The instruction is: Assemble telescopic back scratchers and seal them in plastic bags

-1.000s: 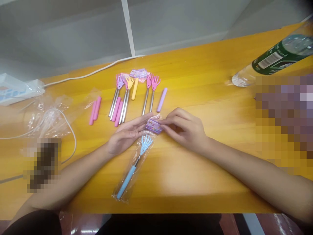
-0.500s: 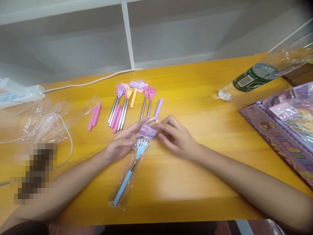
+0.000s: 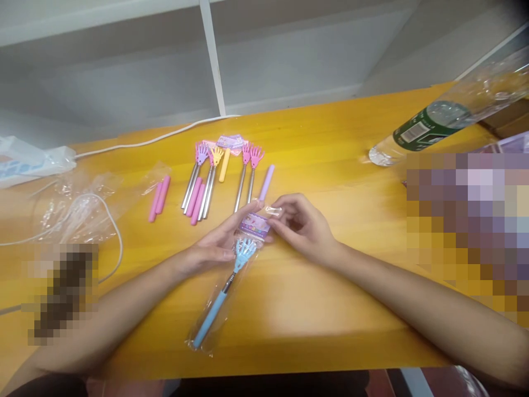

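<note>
Yellow tabletop [image 3: 330, 320] beneath; our left hand [image 3: 212, 245] cradles, our right hand [image 3: 309, 229] pinches the wrapper [image 3: 253, 225]; blue scratcher [image 3: 225, 289] lies seven o'clock from both.

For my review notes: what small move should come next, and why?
Probably the right hand should gently lift the clear flap to check its seal. Its fingertips are beside the flap, the left hand supports the purple card from behind, and the seal's state cannot be made out.
</note>
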Available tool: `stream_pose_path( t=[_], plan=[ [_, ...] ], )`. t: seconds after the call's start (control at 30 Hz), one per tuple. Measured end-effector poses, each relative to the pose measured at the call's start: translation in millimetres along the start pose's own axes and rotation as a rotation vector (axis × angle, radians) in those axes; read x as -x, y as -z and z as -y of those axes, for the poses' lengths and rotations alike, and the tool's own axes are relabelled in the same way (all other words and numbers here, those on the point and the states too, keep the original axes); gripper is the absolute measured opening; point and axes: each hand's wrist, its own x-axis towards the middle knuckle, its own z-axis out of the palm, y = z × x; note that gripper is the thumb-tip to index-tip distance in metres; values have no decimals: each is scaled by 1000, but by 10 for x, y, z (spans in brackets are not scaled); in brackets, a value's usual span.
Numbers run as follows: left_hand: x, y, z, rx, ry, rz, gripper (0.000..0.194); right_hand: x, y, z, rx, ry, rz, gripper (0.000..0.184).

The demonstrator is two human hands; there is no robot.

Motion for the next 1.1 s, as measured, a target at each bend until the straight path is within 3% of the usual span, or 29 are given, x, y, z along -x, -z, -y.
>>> stream_pose_path(
  t=[0.13,0.27,0.43,0.57,0.73,1.1],
  plan=[
    [49,-16,-4,-54,91,102,92,-52,5,-22,-172,-101,-98,38],
    [71,-30,9,-98,177,205,100,-115,47,-19,-190,-158,-125,31],
    [63,-10,77,-66,200,121,102,-95,67,0,-47,-121,-118,21],
    [60,-4,78,-71,296,79,77,-80,78,25,62,17,-20,15],
    [57,-6,72,-62,304,40,70,-94,108,26,62,59,76,19],
    [52,11,89,12,274,14,62,-64,131,66,29,66,124,34]
  ],
)
